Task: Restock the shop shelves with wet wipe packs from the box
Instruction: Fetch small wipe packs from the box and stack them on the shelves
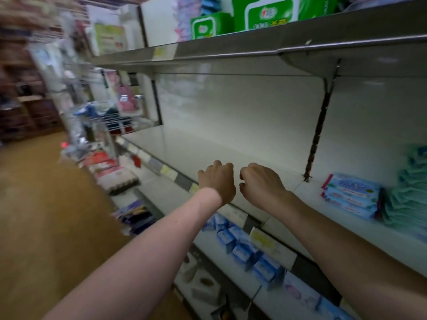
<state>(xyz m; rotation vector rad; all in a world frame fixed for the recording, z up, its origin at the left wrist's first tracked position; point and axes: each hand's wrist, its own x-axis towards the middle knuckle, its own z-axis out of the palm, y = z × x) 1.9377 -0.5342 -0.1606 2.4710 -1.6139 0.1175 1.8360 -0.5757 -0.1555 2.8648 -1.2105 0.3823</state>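
**Forearms out, both hands empty over a bare shelf**

Left forearm and right forearm stretch from the bottom of the view toward the shelving. The left hand and right hand hover close together, just above the front edge of the middle shelf. Both have their fingers curled under and nothing shows in either. To me this looks like the moment between packs, not the placing of one.

That shelf is smooth, pale painted metal, and the stretch in front of the hands holds no stock. It is probably the gap to fill. A dark slotted upright carries the brackets behind it, and paper price labels run along the lip.

Wet wipe packs lie well to the right on the same shelf. They are soft, flat blue-and-pink pillows stacked flat, with a teal stack just beside them. Glossy green packs stand upright on the upper shelf, and small blue packs sit in a row on the shelf below.

I cannot see the box anywhere. The aisle to the left is blurred above a tan floor.
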